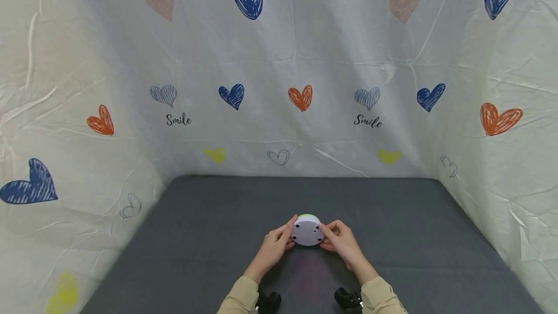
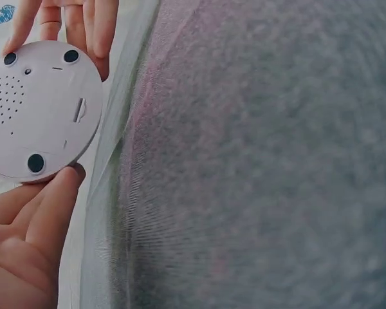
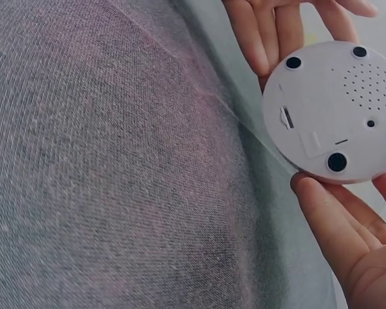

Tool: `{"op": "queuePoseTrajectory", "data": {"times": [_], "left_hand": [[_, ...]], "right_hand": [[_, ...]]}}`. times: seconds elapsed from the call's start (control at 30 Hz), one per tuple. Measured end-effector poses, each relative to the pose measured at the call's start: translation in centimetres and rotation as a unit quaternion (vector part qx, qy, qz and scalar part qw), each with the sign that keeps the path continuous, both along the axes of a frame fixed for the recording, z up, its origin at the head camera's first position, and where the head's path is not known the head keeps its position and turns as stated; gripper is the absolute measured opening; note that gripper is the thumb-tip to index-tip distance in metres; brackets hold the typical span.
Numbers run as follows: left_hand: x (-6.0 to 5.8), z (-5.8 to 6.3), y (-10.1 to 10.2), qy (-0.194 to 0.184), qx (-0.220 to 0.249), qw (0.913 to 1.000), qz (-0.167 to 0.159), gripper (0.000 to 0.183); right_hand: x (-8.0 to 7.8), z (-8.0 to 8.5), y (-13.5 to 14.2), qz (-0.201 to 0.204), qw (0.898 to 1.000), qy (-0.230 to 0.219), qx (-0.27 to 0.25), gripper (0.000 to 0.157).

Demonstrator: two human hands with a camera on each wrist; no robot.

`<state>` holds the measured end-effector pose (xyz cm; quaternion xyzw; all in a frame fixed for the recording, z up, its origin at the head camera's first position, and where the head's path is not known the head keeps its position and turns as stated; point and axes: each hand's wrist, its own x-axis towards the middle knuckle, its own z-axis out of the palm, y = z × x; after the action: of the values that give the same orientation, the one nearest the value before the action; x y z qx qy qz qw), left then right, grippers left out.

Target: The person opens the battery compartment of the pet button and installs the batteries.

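Both hands hold a round white electronic device (image 1: pixel 307 233) up over the dark grey table, its flat underside turned toward me. Black round feet, a cluster of small holes and a slot show on that underside (image 2: pixel 51 129). My left hand (image 1: pixel 271 250) grips the left edge between thumb and fingers. On the opposite edge, my right hand (image 1: pixel 345 245) pinches the rim the same way. A thin yellow-green band shows along the device's top edge in the head view. The far face of the device is hidden.
The dark grey table (image 1: pixel 209 227) carries a faint pink-purple glow (image 1: pixel 309 275) below the device. White fabric (image 1: pixel 331 42) with printed hearts encloses the back and sides. Black wrist-worn gear (image 1: pixel 268 302) sits under the beige sleeves (image 1: pixel 241 297).
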<state>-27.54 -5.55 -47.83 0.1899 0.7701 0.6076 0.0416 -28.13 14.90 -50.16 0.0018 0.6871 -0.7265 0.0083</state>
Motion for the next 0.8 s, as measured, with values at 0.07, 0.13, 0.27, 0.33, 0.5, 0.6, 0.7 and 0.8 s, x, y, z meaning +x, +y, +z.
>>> {"op": "queuePoseTrajectory", "data": {"times": [0.07, 0.13, 0.27, 0.33, 0.5, 0.6, 0.7, 0.8], "left_hand": [[0.1, 0.2, -0.1, -0.004, 0.010, 0.9999, 0.000, 0.041], [0.0, 0.2, -0.2, -0.007, 0.025, 0.9997, -0.001, 0.039], [-0.5, -0.5, -0.3, 0.005, 0.052, 0.9986, 0.005, 0.035], [-0.9, -1.2, -0.4, 0.015, 0.063, 0.9979, 0.008, 0.034], [-1.8, -3.1, -0.8, -0.014, 0.078, 0.9969, -0.002, 0.050], [-1.9, -3.7, -1.1, -0.039, 0.093, 0.9948, -0.009, 0.063], [-2.0, -3.9, -1.4, -0.038, 0.109, 0.9931, -0.018, 0.070], [-1.9, -3.8, -1.5, -0.036, 0.117, 0.9922, -0.025, 0.073]], "right_hand": [[0.0, 0.0, 0.1, 0.005, 1.000, 0.005, 0.000, 0.028], [0.1, 0.0, 0.3, 0.013, 1.000, 0.012, 0.007, 0.026], [0.1, -0.1, 0.6, 0.034, 0.999, 0.023, 0.035, 0.026], [0.1, -0.2, 0.7, 0.040, 0.997, 0.037, 0.050, 0.027], [0.0, -0.1, 1.0, 0.053, 0.994, 0.073, 0.059, 0.030], [0.1, 0.0, 1.2, 0.089, 0.990, 0.091, 0.056, 0.038], [0.1, -0.2, 1.3, 0.129, 0.983, 0.112, 0.070, 0.049], [0.1, -0.2, 1.3, 0.155, 0.976, 0.128, 0.084, 0.055]]}}
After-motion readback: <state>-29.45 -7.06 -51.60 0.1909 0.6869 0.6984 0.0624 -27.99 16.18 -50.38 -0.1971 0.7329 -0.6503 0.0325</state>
